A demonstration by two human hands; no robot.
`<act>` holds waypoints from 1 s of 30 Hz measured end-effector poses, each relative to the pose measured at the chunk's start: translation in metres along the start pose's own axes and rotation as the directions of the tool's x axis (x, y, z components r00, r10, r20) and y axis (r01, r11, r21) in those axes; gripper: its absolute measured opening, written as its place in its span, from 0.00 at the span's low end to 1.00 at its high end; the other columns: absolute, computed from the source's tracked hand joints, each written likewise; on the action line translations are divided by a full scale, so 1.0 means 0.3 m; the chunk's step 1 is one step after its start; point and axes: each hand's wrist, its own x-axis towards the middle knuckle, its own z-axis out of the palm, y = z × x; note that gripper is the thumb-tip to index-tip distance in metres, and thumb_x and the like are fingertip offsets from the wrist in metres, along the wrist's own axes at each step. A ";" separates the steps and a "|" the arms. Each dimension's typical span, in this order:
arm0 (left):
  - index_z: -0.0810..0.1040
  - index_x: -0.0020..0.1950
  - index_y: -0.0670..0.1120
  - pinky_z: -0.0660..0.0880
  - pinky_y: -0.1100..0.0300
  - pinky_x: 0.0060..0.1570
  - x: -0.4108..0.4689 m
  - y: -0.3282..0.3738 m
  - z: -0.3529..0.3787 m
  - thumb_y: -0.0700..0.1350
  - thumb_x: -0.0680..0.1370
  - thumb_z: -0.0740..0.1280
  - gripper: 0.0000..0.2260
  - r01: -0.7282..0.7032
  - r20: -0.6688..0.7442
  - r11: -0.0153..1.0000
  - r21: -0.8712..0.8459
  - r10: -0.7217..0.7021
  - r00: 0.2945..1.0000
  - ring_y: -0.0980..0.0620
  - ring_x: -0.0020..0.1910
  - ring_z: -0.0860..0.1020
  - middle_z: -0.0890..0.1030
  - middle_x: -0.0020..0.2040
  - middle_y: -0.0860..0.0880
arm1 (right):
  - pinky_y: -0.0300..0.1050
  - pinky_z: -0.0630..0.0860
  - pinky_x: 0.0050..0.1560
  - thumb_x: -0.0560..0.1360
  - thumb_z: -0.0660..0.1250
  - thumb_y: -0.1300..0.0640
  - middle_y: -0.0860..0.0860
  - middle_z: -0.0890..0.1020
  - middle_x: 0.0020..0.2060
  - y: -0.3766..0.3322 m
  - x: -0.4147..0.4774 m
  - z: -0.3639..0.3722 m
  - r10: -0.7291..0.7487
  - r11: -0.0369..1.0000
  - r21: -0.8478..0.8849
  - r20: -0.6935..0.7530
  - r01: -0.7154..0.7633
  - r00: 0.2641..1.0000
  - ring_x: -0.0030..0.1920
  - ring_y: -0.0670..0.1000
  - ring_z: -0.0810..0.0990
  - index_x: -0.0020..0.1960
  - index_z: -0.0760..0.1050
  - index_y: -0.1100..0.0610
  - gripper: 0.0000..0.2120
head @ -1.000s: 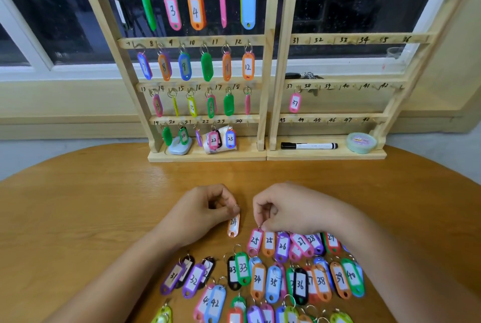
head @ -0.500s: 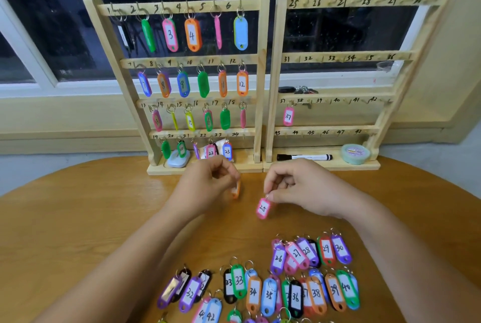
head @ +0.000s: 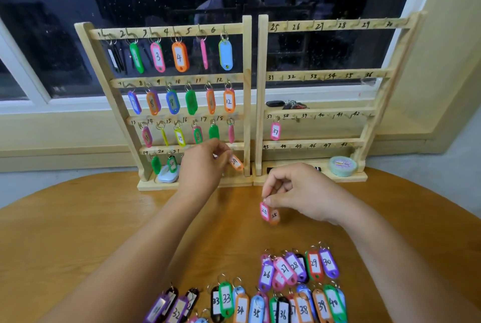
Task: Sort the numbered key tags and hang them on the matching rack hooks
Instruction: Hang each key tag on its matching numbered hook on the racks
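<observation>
My left hand [head: 205, 164] pinches the ring of an orange tag numbered 24 [head: 235, 162] and holds it at the bottom row of the left wooden rack [head: 166, 33], near its right post. My right hand [head: 299, 192] pinches two tags marked 25 by their rings, a pink one [head: 264, 211] and an orange one [head: 274, 216], hanging above the table in front of the right rack [head: 335, 26]. That rack carries only a pink tag 37 [head: 275, 131]. Several loose numbered tags [head: 286, 286] lie on the near table.
The left rack's rows hold several hung tags. On the rack bases sit a white object [head: 168, 174], a black marker [head: 316, 168] and a tape roll [head: 342, 165]. Keys [head: 286, 104] lie on the window sill behind. The round wooden table [head: 78, 231] carries it all.
Both hands rose from the tag pile toward the racks. The left hand carried tag 24 up to the left rack's bottom row; the right hand lifted the 25 tags off the table.
</observation>
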 end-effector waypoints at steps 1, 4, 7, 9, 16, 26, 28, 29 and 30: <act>0.84 0.44 0.54 0.74 0.55 0.38 0.005 0.006 0.003 0.51 0.80 0.74 0.06 -0.017 0.003 1.000 0.019 0.017 1.000 0.58 0.36 0.79 0.82 0.38 0.58 | 0.46 0.82 0.49 0.75 0.79 0.62 0.51 0.88 0.40 0.001 0.000 -0.003 0.005 1.000 0.007 -0.003 -0.005 1.000 0.39 0.45 0.85 0.44 0.86 0.52 0.06; 0.86 0.45 0.52 0.78 0.52 0.42 0.010 0.021 0.008 0.50 0.81 0.74 0.06 -0.057 0.003 0.996 0.067 0.057 0.998 0.52 0.39 0.81 0.83 0.38 0.56 | 0.49 0.83 0.52 0.75 0.79 0.62 0.52 0.88 0.41 0.002 -0.001 -0.009 0.013 1.000 0.022 -0.014 -0.012 1.000 0.40 0.46 0.85 0.45 0.86 0.52 0.06; 0.86 0.46 0.51 0.79 0.51 0.43 0.014 0.020 0.016 0.52 0.81 0.74 0.06 -0.072 -0.016 0.992 0.100 0.074 0.997 0.51 0.41 0.81 0.83 0.40 0.55 | 0.52 0.83 0.53 0.75 0.79 0.61 0.51 0.88 0.40 0.000 -0.002 -0.016 0.004 1.000 0.011 -0.038 -0.004 0.999 0.42 0.48 0.87 0.46 0.87 0.51 0.05; 0.84 0.45 0.52 0.79 0.51 0.44 0.014 0.008 0.015 0.52 0.80 0.75 0.06 -0.094 -0.036 0.992 0.083 0.097 0.995 0.52 0.44 0.81 0.83 0.42 0.56 | 0.51 0.83 0.53 0.76 0.78 0.61 0.52 0.88 0.39 -0.005 -0.002 -0.017 -0.004 1.000 0.013 -0.056 0.005 0.998 0.43 0.50 0.87 0.46 0.87 0.52 0.05; 0.82 0.45 0.55 0.76 0.55 0.41 -0.078 -0.037 -0.049 0.48 0.78 0.76 0.05 -0.118 -0.004 0.993 0.020 0.118 0.993 0.59 0.41 0.79 0.81 0.39 0.58 | 0.53 0.84 0.55 0.77 0.78 0.61 0.50 0.88 0.41 -0.046 0.032 -0.039 -0.018 0.994 0.101 -0.236 0.043 0.972 0.45 0.52 0.87 0.45 0.87 0.50 0.06; 0.86 0.46 0.49 0.78 0.57 0.45 -0.186 -0.196 -0.047 0.42 0.80 0.72 0.05 0.247 0.394 0.950 -0.191 -0.156 0.906 0.58 0.37 0.82 0.87 0.40 0.52 | 0.47 0.83 0.46 0.77 0.78 0.59 0.48 0.88 0.39 -0.299 0.162 -0.283 -0.091 0.996 -0.026 -0.521 0.091 0.848 0.41 0.47 0.88 0.46 0.87 0.51 0.04; 0.86 0.47 0.47 0.79 0.55 0.51 -0.187 -0.211 -0.042 0.41 0.81 0.71 0.05 0.289 0.419 0.926 -0.243 -0.168 0.892 0.58 0.39 0.83 0.88 0.40 0.52 | 0.46 0.85 0.46 0.77 0.78 0.60 0.47 0.88 0.39 -0.357 0.179 -0.348 -0.131 0.991 -0.109 -0.576 0.083 0.807 0.40 0.44 0.87 0.46 0.88 0.51 0.04; 0.86 0.47 0.47 0.78 0.55 0.52 -0.187 -0.219 -0.041 0.42 0.82 0.72 0.05 0.301 0.421 0.918 -0.259 -0.173 0.891 0.58 0.39 0.83 0.88 0.40 0.52 | 0.46 0.86 0.47 0.77 0.77 0.61 0.48 0.88 0.39 -0.382 0.186 -0.380 -0.135 0.990 -0.109 -0.593 0.087 0.794 0.40 0.45 0.88 0.45 0.88 0.52 0.05; 0.86 0.47 0.47 0.78 0.55 0.51 -0.188 -0.226 -0.041 0.43 0.82 0.73 0.05 0.311 0.422 0.908 -0.280 -0.174 0.890 0.57 0.38 0.83 0.88 0.40 0.50 | 0.47 0.87 0.47 0.76 0.77 0.63 0.49 0.88 0.39 -0.403 0.192 -0.411 -0.130 0.991 -0.096 -0.605 0.090 0.786 0.40 0.46 0.88 0.45 0.88 0.54 0.05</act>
